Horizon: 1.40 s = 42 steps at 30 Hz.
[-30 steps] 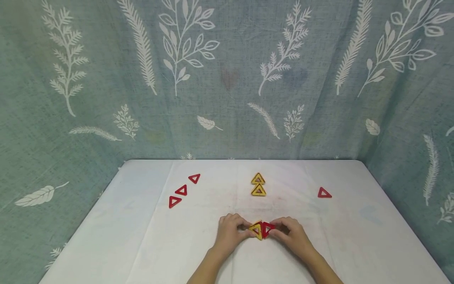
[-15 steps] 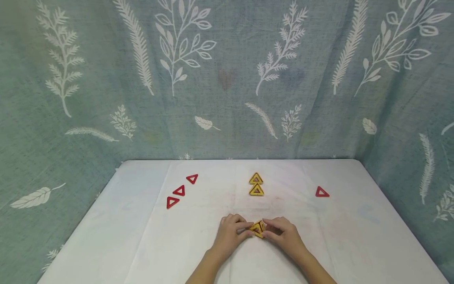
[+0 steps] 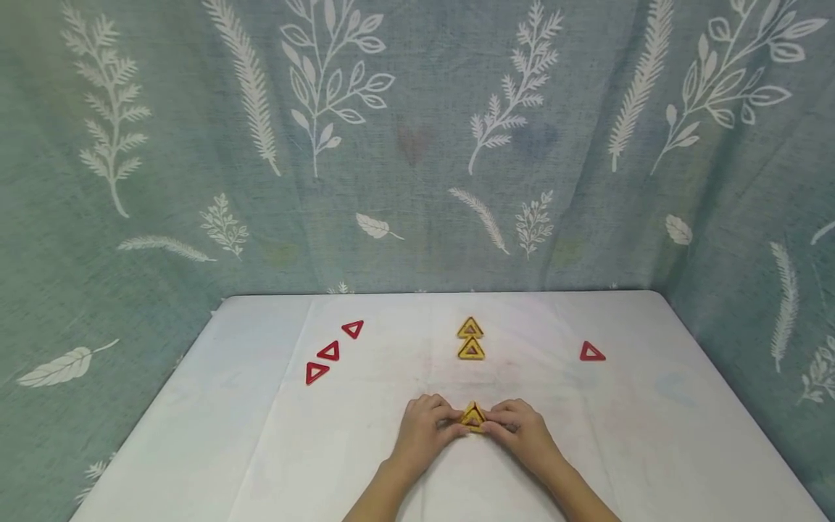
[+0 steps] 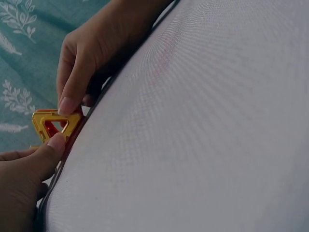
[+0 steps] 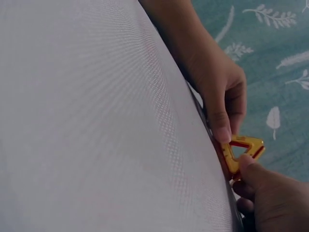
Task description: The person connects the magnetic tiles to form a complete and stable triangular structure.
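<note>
A small pyramid of hollow triangle tiles (image 3: 474, 407), yellow outside, stands on the white tabletop between my two hands. Red shows behind the yellow face (image 4: 41, 121) in the left wrist view, and along the edges of the pyramid (image 5: 251, 141) in the right wrist view. My left hand (image 3: 424, 428) pinches its left side with thumb and index finger. From the right, my right hand (image 3: 522, 426) pinches the opposite side the same way. Both thumbs lie on the near yellow face. The fingers hide part of its sides.
Two yellow triangle tiles (image 3: 471, 357) lie point to base farther back. Three red triangle tiles run in a slanted line at left, among them the nearest red tile (image 3: 308, 373). Another red tile (image 3: 592, 359) lies at right. A patterned green curtain (image 3: 417, 145) surrounds the table.
A red tile opened outward at the right has folded against the yellow one, forming the pyramid. The right hand moved slightly left, and the pyramid turned so a yellow face points toward me.
</note>
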Tool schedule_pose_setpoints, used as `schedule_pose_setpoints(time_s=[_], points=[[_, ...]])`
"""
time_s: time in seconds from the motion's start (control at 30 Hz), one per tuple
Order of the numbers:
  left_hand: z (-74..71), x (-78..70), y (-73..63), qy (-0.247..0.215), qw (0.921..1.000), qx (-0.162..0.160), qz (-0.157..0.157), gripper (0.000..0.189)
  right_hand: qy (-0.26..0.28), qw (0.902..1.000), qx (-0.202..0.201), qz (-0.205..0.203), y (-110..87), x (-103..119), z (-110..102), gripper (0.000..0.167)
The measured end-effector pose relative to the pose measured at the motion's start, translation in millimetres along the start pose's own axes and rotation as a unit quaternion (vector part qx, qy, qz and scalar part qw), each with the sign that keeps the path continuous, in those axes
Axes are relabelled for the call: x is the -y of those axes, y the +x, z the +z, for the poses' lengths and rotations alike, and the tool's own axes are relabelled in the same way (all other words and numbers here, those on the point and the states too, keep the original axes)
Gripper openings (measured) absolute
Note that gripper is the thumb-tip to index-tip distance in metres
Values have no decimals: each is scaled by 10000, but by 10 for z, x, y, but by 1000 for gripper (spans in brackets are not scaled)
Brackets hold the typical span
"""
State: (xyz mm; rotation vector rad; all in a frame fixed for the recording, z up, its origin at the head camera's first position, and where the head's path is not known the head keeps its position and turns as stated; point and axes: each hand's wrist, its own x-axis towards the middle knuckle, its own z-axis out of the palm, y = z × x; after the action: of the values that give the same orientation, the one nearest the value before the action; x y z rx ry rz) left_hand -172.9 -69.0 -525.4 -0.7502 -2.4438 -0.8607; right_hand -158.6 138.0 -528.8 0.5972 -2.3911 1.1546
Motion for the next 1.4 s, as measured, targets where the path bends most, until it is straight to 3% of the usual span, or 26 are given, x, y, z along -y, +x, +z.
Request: schedule_pose_setpoints(time_s=[0.13,0.27,0.43,0.6,0.93,1.4], points=[[11,-4,-6,111,9998,-99,-106,29,-33,9988,-117,-471,-4,-24,22,25],[4,-18,-1,119,9994,-9,-322,29,-68,9977,-188,-643,14,-33,38,28],[17,-40,28,21,9983,59,-572,29,-159,9984,-245,-492,45,-27,37,29],[48,-48,64,-145,9962,129,-850,28,-290,9993,-229,-74,72,-15,34,29],[70,59,164,-448,9910,395,-1198,29,-156,9995,-63,254,204,-62,61,27],[163,164,408,-119,9873,459,-1517,28,-17,9995,12,310,425,-245,79,30]])
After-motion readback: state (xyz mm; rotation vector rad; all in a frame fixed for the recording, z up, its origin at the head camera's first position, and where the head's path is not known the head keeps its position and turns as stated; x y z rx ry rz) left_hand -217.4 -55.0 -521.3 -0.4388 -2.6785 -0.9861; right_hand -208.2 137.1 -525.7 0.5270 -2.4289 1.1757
